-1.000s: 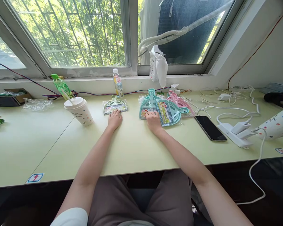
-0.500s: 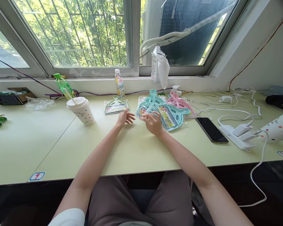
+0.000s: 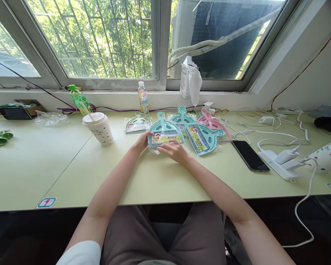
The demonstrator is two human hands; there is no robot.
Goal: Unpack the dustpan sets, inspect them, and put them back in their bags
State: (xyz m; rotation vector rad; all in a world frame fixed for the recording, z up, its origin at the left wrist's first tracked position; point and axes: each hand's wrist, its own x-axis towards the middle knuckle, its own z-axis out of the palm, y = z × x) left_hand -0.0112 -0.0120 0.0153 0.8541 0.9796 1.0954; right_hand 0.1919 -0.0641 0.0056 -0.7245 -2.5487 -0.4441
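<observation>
Between my hands is a light blue mini dustpan-and-brush set (image 3: 165,127) in clear wrapping, its hanging loop pointing away from me. My left hand (image 3: 141,142) grips its left edge, thumb on the near face. At the lower right edge, my right hand (image 3: 175,151) has its fingers closed on the set; the fingertips lie over the label. To the right lies a second blue dustpan set (image 3: 205,138), tilted. Behind are another blue set (image 3: 182,116) and a pink set (image 3: 209,119), partly covered. A pale green set (image 3: 138,124) lies beyond my left hand.
A lidded paper cup (image 3: 99,130) with a straw stands at left, near a green-capped bottle (image 3: 79,98). Another bottle (image 3: 143,99) stands by the window. At right are a phone (image 3: 250,155), a power strip (image 3: 280,165) with cables and a dotted white cup (image 3: 329,154).
The blue dustpan set has come off the pile, leftward and towards me, and is now held in both hands. My left hand has closed on its edge. The view has shifted slightly.
</observation>
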